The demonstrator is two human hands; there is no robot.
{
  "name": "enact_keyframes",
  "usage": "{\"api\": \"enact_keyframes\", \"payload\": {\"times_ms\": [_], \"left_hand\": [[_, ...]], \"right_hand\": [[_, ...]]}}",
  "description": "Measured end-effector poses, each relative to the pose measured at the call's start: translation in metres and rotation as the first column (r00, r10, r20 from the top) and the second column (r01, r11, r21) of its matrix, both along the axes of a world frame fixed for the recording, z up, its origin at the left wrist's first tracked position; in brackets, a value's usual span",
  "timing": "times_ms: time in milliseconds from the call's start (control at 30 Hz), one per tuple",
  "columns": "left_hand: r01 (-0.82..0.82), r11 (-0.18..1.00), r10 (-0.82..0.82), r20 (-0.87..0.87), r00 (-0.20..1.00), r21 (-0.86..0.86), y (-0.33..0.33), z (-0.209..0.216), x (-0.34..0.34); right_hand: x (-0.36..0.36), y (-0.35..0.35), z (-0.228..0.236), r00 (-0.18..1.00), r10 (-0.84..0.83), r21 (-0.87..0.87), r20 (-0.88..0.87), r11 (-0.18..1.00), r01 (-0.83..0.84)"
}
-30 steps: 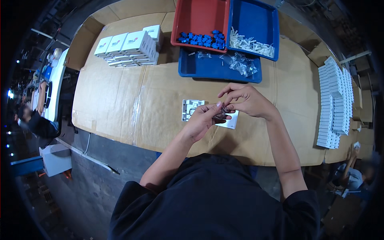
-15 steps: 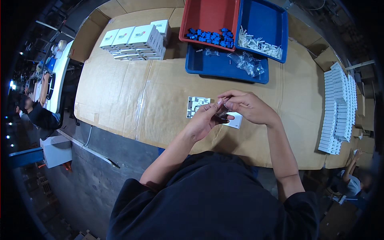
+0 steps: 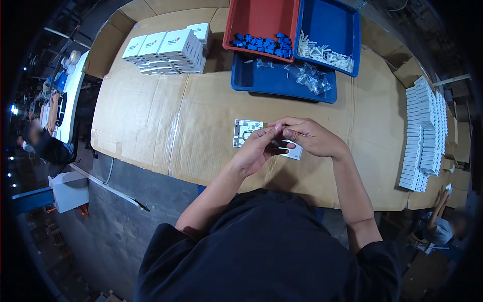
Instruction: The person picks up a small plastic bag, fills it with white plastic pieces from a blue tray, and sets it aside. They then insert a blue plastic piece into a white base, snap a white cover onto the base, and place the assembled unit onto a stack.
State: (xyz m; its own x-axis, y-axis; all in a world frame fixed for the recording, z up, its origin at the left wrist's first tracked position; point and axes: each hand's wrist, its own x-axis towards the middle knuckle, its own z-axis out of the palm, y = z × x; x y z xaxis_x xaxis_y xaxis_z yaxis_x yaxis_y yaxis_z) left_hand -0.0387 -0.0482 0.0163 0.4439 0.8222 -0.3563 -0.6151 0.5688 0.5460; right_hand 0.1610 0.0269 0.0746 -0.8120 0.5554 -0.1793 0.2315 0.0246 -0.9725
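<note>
Above the near middle of the cardboard-covered table, both of my hands come together at the fingertips. My left hand (image 3: pixel 255 152) is closed in a pinch, thumb against finger. From the other side my right hand (image 3: pixel 314 139) meets it, its thumb and fingers also pinched. Whatever they hold is too small and too hidden to make out. Just beyond my left fingers lies a white casing (image 3: pixel 242 132) with its inner grey and black parts showing. A flat white piece (image 3: pixel 294 152) rests beneath my hands, partly covered by them.
At the back stand a red tray (image 3: pixel 264 17) of blue plastic pieces and a blue tray (image 3: pixel 327 22) of white sticks. A lower blue tray (image 3: pixel 266 89) holds clear plastic bags. White boxes (image 3: pixel 171 48) are stacked left, white casings (image 3: pixel 422 136) right. People work at both sides.
My fingertips have drawn slightly closer together, and the small shiny bit that showed between them is now hidden. The whole view has shifted slightly.
</note>
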Motion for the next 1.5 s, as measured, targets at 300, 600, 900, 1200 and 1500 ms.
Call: {"api": "enact_keyframes", "payload": {"times_ms": [300,600,900,1200,1500], "left_hand": [[0.022,0.999,-0.022,-0.001,1.000,0.030,-0.002,-0.006,-0.002],[0.127,0.988,-0.084,-0.378,0.922,0.090,-0.004,-0.017,-0.003],[0.138,0.987,-0.094,-0.388,0.917,0.086,-0.014,-0.023,-0.002],[0.113,0.991,-0.077,-0.385,0.920,0.071,-0.013,-0.022,-0.006],[0.070,0.993,-0.041,-0.288,0.957,0.092,-0.006,-0.010,-0.003]], "right_hand": [[-0.001,-0.002,0.007,0.991,0.029,0.084,0.132,0.996,-0.040],[0.058,0.107,-0.010,0.789,-0.596,0.461,0.151,0.748,0.477],[0.067,0.208,-0.037,0.377,-0.878,0.873,0.294,0.408,0.268],[0.049,0.228,-0.045,0.192,-0.908,0.887,0.373,0.410,0.213],[0.102,0.253,-0.054,0.436,-0.893,0.404,-0.110,0.361,0.840]]}}
